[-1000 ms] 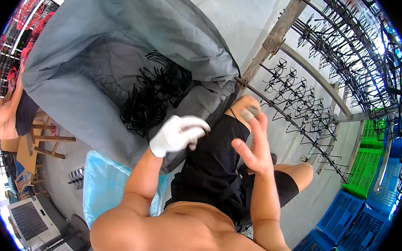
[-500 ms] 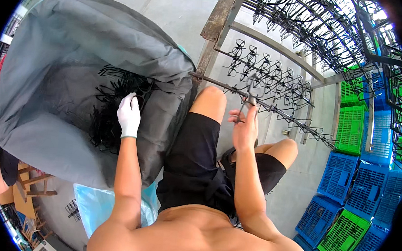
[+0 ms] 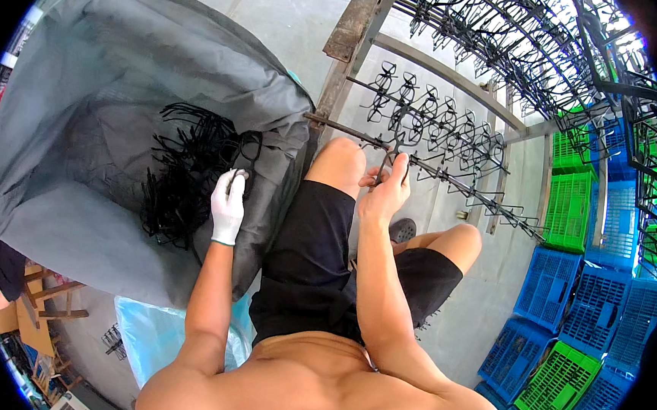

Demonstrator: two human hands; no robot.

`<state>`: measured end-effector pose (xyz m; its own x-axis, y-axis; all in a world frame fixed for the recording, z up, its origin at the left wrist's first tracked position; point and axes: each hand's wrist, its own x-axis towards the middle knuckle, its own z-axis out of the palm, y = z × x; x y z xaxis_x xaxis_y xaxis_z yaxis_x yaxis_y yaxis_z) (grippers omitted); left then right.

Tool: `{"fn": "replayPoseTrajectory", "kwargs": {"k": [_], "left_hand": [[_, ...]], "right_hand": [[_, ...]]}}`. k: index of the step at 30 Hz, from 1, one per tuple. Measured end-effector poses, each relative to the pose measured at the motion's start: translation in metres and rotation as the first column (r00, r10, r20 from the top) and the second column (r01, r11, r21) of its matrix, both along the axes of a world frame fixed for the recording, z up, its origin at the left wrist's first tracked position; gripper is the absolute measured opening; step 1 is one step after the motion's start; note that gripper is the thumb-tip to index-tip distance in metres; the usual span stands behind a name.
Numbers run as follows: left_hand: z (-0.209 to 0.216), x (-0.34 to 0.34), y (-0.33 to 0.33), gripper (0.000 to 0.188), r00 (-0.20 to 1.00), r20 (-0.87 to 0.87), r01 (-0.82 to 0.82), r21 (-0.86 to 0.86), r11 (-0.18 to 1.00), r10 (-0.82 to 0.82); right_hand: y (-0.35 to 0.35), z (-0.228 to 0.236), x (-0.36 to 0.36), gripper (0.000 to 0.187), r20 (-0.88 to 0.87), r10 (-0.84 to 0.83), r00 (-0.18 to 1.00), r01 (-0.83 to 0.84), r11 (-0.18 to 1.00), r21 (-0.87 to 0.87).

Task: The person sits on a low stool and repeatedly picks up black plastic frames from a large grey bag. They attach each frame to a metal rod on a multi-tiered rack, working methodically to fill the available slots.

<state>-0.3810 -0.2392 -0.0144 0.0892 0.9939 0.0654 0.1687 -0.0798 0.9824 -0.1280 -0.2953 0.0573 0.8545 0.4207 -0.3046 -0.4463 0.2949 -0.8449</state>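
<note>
My left hand (image 3: pixel 228 204) wears a white glove and is closed on a black spectacle frame (image 3: pixel 242 150) at the edge of a heap of black frames (image 3: pixel 182 172) inside a big grey fabric sack (image 3: pixel 86 81). My right hand (image 3: pixel 385 189) is bare and pinches a black frame (image 3: pixel 395 145) against a metal rack bar (image 3: pixel 423 166), where several black frames (image 3: pixel 441 121) hang in a row. I sit with my knees beside the sack, in black shorts.
Further rack bars full of black frames (image 3: pixel 522 43) run along the top right. Blue crates (image 3: pixel 604 300) and green crates (image 3: pixel 569 191) are stacked at the right. A light blue plastic bag (image 3: pixel 144 329) lies under my left arm. Wooden pieces (image 3: pixel 40 299) sit at the lower left.
My left hand has gone from my lap into the sack and closed on a frame. My right hand has risen to the rack bar. The view has swung toward the rack.
</note>
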Motion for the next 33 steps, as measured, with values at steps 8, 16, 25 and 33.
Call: {"fn": "replayPoseTrajectory", "kwargs": {"k": [8, 16, 25, 33], "left_hand": [[0.138, 0.015, -0.032, 0.02, 0.738, 0.114, 0.672, -0.221, 0.707, -0.665], [0.006, -0.005, 0.051, 0.028, 0.771, -0.539, -0.111, 0.411, 0.905, 0.339], [0.002, -0.034, 0.062, 0.021, 0.763, -0.564, -0.151, 0.319, 0.936, 0.315], [0.035, 0.002, 0.015, 0.018, 0.99, 0.1, 0.117, -0.136, 0.984, -0.104]], "right_hand": [[-0.057, 0.054, -0.007, 0.057, 0.876, 0.426, 0.224, -0.353, 0.874, -0.335], [-0.11, 0.068, 0.018, 0.047, 0.337, 0.807, 0.484, -0.869, 0.488, 0.082], [-0.111, 0.055, 0.056, 0.044, 0.064, 0.246, 0.967, -0.247, 0.855, 0.456], [-0.082, 0.013, 0.055, 0.044, 0.014, 0.091, 0.996, -0.09, 0.993, -0.08]]}}
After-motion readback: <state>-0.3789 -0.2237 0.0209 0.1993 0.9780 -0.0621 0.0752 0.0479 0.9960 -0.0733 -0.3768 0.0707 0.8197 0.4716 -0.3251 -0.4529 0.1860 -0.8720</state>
